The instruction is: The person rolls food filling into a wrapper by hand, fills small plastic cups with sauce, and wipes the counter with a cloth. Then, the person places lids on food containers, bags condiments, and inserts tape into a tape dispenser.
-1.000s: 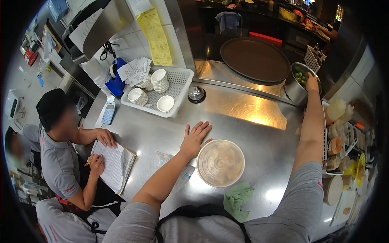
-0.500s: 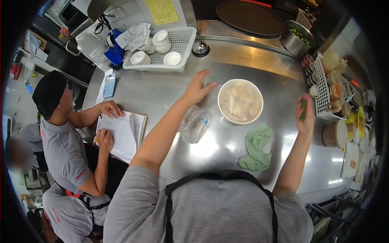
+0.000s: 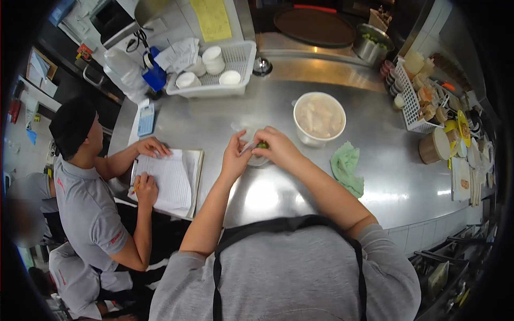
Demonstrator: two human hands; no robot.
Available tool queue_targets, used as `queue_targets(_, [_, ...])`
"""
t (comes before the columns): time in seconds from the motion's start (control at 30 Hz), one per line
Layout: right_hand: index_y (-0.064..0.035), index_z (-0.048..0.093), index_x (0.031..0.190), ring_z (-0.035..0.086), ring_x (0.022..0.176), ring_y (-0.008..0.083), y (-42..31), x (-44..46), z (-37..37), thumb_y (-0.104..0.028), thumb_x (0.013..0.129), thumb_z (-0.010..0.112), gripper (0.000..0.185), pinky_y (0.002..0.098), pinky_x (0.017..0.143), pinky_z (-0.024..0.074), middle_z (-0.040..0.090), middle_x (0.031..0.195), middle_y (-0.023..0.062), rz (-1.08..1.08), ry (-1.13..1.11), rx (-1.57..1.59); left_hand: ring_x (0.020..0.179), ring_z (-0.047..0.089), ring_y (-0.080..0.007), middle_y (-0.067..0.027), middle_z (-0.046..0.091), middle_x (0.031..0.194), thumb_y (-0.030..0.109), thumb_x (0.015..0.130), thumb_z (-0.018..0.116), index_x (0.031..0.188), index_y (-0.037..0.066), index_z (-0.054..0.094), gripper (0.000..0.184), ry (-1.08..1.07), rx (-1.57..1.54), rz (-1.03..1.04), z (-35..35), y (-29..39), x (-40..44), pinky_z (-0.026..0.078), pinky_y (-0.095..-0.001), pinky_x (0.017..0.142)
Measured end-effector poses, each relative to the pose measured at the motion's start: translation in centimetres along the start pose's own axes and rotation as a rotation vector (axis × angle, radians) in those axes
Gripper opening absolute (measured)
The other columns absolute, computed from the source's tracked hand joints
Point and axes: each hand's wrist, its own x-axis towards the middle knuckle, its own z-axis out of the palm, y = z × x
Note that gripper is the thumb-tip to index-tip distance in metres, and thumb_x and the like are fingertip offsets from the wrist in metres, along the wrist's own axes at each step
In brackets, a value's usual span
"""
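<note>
Right hand has joined the left hand: it pinches green fruit, the left grips the bag, in from the near edge of the bench; bagging seems underway, needing an open mouth.

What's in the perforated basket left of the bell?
In the perforated basket: small white dishes, some stacked. Paper slips overlap its back-left part; can't tell if they lie inside. Anything under the dishes or slips is hidden.

Steel counter is bright, with white glare toward the front and amber reflection behind. Tray lies dim. View curves strongly outward; corners are black.
</note>
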Motion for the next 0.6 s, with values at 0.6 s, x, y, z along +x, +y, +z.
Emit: queue_targets(0.6, [-0.0044, 0.052, 0.090, 0.051, 0.063, 0.0104, 3.2, 3.9, 5.4, -0.012, 0.085, 0.061, 0.013, 0.0233, 0.058, 0.0438, 0.055, 0.075, 0.0025, 0.071, 0.475, 0.455, 0.123, 0.039, -0.0315, -0.0229, 0.041, 0.130, 0.027, 0.077, 0.070, 0.133, -0.002, 0.029, 0.075, -0.079, 0.057, 0.213, 0.9, -3.2, 1.8, 0.030, -0.0387, 0.102])
